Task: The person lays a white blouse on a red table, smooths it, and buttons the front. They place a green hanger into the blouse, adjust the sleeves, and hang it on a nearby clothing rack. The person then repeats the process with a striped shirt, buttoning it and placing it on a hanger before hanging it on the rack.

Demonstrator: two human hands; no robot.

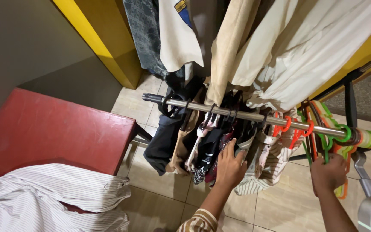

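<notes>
**Both hands at the clothes rail**

Your left hand presses flat against the dark and patterned garments hanging from the steel clothes rail. Your right hand grips the bunch of empty green and orange plastic hangers near the rail's far end. A white striped shirt lies on the red padded bench beside you.

Floor: beige tiles with dark grout lines. Wall: plain grey-olive, left side, in shadow. Yellow post: slanting from the top edge to the floor. Red bench: worn flat top, dark legs, standing against the wall. Light: dim, warm indoor.
</notes>
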